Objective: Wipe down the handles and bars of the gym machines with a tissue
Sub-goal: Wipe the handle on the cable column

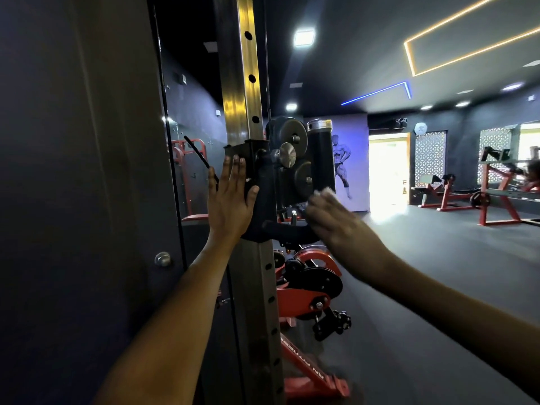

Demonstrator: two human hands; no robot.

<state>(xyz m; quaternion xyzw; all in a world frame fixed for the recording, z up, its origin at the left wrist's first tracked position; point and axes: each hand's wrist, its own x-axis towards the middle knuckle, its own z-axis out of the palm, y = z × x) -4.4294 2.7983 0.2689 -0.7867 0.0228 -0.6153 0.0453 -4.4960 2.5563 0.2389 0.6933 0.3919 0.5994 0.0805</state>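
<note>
Tissue (325, 190) pinched under blurred right hand (330, 220) beside carriage (263, 206); left hand (230, 197) flat against it.

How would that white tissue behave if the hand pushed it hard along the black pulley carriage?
The tissue probably crumples: it looks thin and soft under the right hand. It likely weighs almost nothing. It may snag or tear on the carriage's bolts.

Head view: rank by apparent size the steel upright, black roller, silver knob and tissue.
1. Steel upright, far the largest, though nearest the camera.
2. Black roller.
3. Silver knob and tissue: not ranked, since the tissue is blurred and mostly hidden by the right hand.
</note>
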